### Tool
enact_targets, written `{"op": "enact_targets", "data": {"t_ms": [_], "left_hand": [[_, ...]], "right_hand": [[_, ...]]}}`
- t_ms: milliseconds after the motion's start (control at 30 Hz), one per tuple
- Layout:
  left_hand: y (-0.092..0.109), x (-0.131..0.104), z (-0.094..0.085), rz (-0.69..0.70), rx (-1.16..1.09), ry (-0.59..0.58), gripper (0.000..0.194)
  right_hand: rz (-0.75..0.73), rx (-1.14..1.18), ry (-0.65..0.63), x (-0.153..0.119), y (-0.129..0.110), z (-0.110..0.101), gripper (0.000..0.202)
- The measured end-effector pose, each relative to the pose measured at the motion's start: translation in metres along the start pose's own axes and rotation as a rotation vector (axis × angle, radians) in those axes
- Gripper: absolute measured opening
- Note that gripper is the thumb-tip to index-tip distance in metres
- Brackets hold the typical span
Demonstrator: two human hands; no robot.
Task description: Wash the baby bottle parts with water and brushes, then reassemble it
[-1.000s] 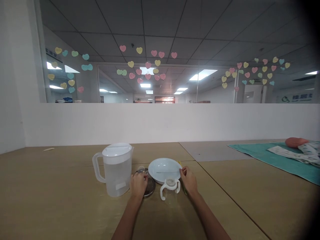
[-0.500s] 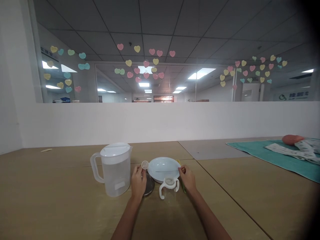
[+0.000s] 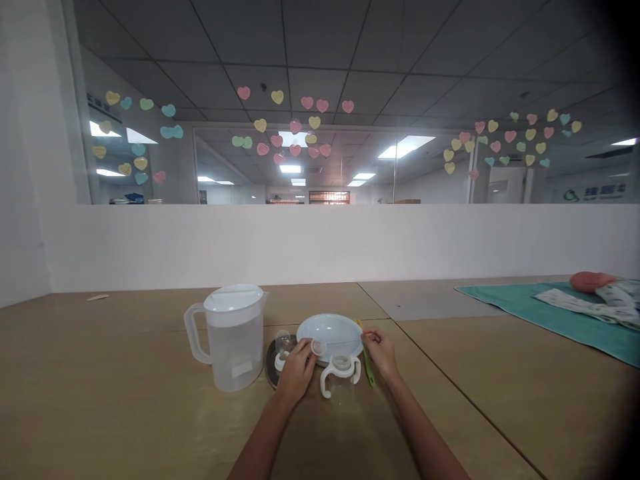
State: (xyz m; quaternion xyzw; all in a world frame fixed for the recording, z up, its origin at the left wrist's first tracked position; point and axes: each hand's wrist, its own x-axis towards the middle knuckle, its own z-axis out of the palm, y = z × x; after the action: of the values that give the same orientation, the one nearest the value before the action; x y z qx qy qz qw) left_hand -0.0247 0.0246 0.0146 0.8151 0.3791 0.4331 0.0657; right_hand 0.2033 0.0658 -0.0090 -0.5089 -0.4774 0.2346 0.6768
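My left hand (image 3: 299, 369) pinches a small, round, translucent bottle nipple (image 3: 319, 347) in front of the pale blue bowl (image 3: 327, 325). My right hand (image 3: 381, 353) is closed at the bowl's right rim, its fingertips on one end of a thin, straight, wire-like stick (image 3: 344, 344) that reaches left across the bowl. Between my hands stands a clear baby bottle (image 3: 341, 383) with two white handles and an uncapped mouth. Left of my left hand, a clear dome cap (image 3: 283, 342) and a white collar (image 3: 280, 361) rest on a dark round tray (image 3: 271, 373), partly hidden by that hand.
A lidded translucent pitcher (image 3: 235, 347) holding liquid stands at the left. A green and yellow handle (image 3: 369, 370) lies beside the bowl, near my right hand. At the far right a teal cloth (image 3: 540, 313) bears a patterned cloth (image 3: 575, 307) and a reddish object (image 3: 592, 282).
My left hand has moved right with the nipple, from over the dark tray to the bowl's front edge, uncovering the cap and collar. My right hand stays at the bowl's right rim.
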Motion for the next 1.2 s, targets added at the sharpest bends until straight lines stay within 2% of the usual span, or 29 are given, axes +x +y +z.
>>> {"op": "enact_targets", "data": {"t_ms": [100,233,467,567,700,767,967,1200], "left_hand": [[0.003,-0.001,0.003,0.031,0.080,-0.052,0.031],[0.004,-0.003,0.007,0.030,0.147,-0.050,0.031],[-0.002,-0.002,0.005,0.032,0.169,0.105,0.029],[-0.008,-0.001,0.003,-0.028,0.217,0.175,0.028],[-0.016,-0.002,0.002,-0.128,0.284,0.201,0.026],[-0.018,-0.002,0.002,-0.150,0.306,0.200,0.025],[-0.022,-0.002,0.003,-0.179,0.364,0.195,0.026],[-0.023,-0.003,0.004,-0.189,0.383,0.209,0.027]], "right_hand": [[0.012,0.084,-0.030,-0.002,-0.008,0.001,0.036],[0.043,0.211,-0.118,-0.008,-0.017,0.003,0.038],[0.070,0.194,-0.279,-0.010,-0.020,0.006,0.042],[0.086,0.241,-0.258,-0.009,-0.017,0.007,0.043],[0.081,0.428,-0.081,-0.007,-0.021,0.002,0.044],[0.115,0.521,-0.038,-0.006,-0.025,-0.003,0.041],[0.206,0.732,-0.141,-0.004,-0.033,-0.011,0.033],[0.233,0.738,-0.217,-0.007,-0.033,-0.008,0.036]]}}
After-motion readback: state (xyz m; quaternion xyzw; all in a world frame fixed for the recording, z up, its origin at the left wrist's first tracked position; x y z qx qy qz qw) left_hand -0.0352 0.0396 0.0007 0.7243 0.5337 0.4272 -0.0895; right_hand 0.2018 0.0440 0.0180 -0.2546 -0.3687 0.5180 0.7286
